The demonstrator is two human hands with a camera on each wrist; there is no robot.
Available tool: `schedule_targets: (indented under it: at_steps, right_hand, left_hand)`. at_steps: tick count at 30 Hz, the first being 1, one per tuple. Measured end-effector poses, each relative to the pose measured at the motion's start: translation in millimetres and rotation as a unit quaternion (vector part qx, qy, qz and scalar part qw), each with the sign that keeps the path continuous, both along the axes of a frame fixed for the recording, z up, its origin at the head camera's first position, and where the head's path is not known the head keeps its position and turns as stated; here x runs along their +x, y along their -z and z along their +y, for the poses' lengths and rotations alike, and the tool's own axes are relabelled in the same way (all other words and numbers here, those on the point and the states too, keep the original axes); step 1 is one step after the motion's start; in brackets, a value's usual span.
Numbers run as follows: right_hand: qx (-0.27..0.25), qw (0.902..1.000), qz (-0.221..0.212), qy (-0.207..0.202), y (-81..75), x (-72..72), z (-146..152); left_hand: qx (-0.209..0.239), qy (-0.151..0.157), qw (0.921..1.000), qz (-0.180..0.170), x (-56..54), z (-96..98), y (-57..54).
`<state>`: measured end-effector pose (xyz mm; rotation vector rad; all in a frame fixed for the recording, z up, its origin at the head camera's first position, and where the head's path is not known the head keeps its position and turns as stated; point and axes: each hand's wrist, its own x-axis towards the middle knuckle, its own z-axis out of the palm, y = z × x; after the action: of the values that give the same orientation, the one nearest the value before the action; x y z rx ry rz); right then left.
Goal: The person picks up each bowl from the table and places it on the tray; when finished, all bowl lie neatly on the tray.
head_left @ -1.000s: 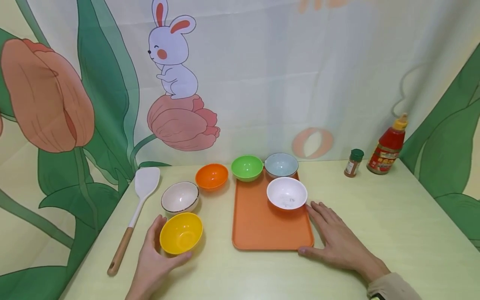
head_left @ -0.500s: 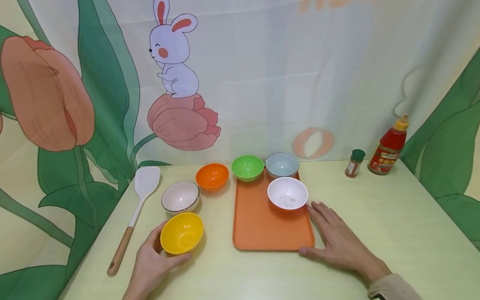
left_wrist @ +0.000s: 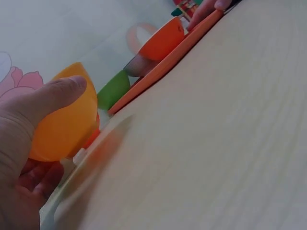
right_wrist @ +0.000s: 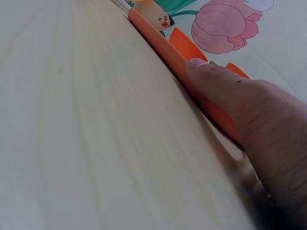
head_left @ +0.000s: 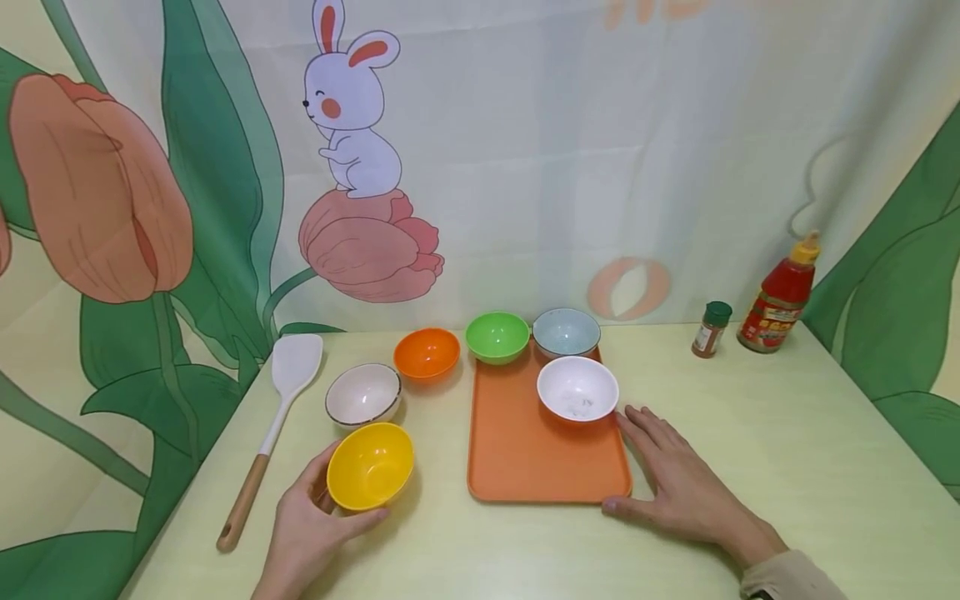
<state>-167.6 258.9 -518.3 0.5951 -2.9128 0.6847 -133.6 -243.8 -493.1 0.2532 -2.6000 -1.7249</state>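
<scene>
My left hand (head_left: pixel 307 521) grips a yellow bowl (head_left: pixel 371 467) between thumb and fingers. In the left wrist view the yellow bowl (left_wrist: pixel 67 122) is tilted and looks raised, its shadow falling on the table. At the tray's right side rests my right hand (head_left: pixel 678 483), fingers extended. Its thumb touches the near right corner of the orange tray (head_left: pixel 517 467), as the right wrist view also shows at the tray edge (right_wrist: pixel 163 45). A bowl white inside and orange outside (head_left: pixel 577 390) sits on the tray, close to the right fingertips.
Behind the yellow bowl stands a cream bowl (head_left: pixel 363 396), then an orange bowl (head_left: pixel 427 354). A green bowl (head_left: pixel 497 337) and a pale blue bowl (head_left: pixel 566 333) stand along the tray's far edge. A spatula (head_left: pixel 273 433) lies left; a spice jar (head_left: pixel 711 329) and sauce bottle (head_left: pixel 780 296) stand right.
The left fingers and thumb have closed on the yellow bowl, which has shifted slightly right and tilted. The right hand stays at the tray.
</scene>
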Motion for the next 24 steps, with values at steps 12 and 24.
schedule_targets:
  at_steps: [12, 24]
  right_hand:
    - [0.003, 1.0, 0.003, 0.001, 0.9, -0.8, 2]
    - [0.002, 1.0, 0.007, -0.002, 1.8, -0.8, 1]
  left_hand:
    - [0.021, 0.051, 0.9962, 0.067, -1.6, 35.2, -7.3]
    - [0.041, 0.09, 0.9892, 0.109, -45.7, 88.7, -8.8]
